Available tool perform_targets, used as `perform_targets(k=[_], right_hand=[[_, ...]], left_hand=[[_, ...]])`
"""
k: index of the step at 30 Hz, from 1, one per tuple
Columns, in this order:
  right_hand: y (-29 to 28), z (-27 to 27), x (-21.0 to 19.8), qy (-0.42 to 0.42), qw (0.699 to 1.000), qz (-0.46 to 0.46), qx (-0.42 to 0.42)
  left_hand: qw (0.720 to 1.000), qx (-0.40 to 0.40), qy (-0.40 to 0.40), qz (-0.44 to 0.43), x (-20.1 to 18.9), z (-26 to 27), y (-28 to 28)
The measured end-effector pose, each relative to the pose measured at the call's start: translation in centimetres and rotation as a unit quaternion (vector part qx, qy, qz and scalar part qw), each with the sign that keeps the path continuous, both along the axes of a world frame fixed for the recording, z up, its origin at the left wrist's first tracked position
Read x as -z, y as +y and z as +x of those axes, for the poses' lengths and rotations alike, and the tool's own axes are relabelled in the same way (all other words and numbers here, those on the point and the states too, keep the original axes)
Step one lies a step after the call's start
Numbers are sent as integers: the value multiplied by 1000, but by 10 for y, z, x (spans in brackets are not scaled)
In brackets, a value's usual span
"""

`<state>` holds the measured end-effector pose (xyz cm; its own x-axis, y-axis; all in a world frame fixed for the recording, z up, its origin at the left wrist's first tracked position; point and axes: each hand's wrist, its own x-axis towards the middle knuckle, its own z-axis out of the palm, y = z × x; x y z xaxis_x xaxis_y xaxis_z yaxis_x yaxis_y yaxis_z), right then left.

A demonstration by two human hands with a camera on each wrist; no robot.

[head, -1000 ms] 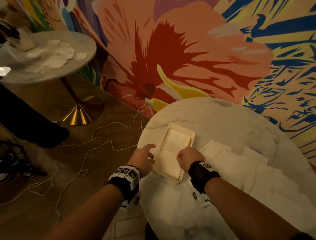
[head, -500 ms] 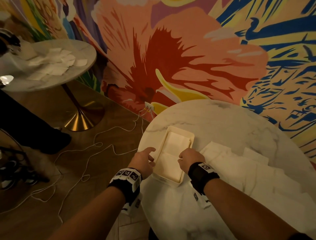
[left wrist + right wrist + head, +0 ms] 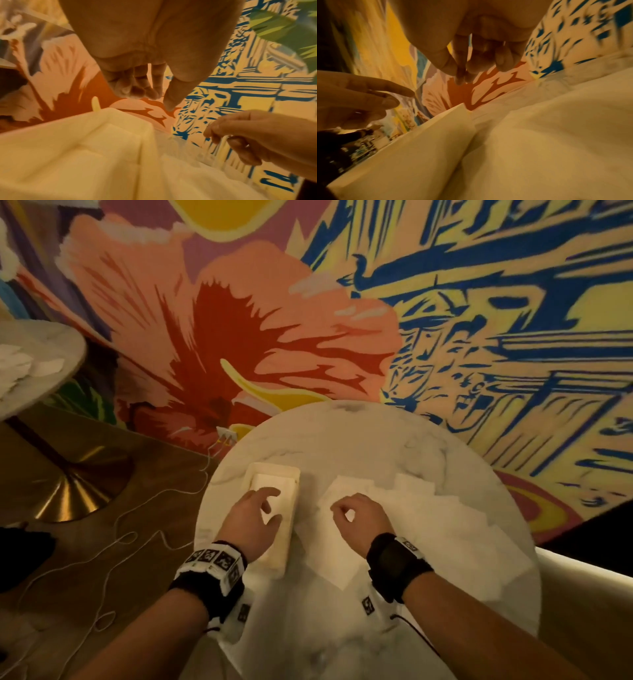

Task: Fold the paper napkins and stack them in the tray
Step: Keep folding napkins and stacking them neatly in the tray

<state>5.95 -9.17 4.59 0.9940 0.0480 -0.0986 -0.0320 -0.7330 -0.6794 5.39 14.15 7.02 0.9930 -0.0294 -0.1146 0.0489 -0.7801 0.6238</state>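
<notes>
Hovering left hand (image 3: pixel 251 520) with loosely spread fingers (image 3: pixel 270 493) over the tray (image 3: pixel 294 508), curling right hand (image 3: pixel 359 518) empty above loose napkins (image 3: pixel 428 518) on the bench (image 3: pixel 342 446).

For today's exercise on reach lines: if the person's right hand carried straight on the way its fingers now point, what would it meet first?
Probably the unfolded napkins spread on the table just beyond the right hand; its fingers curl down toward them, though the exact height is unclear.

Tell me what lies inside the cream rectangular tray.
Inside the cream rectangular tray lie folded white paper napkins. The left hand hovering above hides the near part, so their number cannot be told.
</notes>
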Motion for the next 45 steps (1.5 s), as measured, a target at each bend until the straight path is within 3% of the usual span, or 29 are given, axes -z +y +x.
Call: perform_targets(k=[5, 10, 14, 19, 26, 33, 40, 45], right_hand=[[-92, -34, 18, 88, 990, -2, 110], [-171, -79, 43, 151, 964, -7, 219], [-201, -101, 59, 192, 964, -55, 176], [-211, -111, 69, 224, 967, -94, 80], [-221, -117, 74, 213, 973, -66, 53], [-229, -117, 71, 201, 977, -17, 71], [-225, -119, 77, 224, 963, 37, 147], [-217, -122, 81, 206, 959, 78, 176]], left_hand=[[993, 98, 42, -40, 5, -1, -79], [980, 165, 110, 1, 39, -20, -152], [963, 210, 169, 11, 62, -34, -198], [959, 198, 201, 25, 82, -34, -240], [967, 136, 214, 23, 97, -31, -272], [970, 89, 225, -34, 97, -40, -276], [969, 99, 226, -4, 97, -51, -277], [966, 79, 243, -49, 101, -58, -276]])
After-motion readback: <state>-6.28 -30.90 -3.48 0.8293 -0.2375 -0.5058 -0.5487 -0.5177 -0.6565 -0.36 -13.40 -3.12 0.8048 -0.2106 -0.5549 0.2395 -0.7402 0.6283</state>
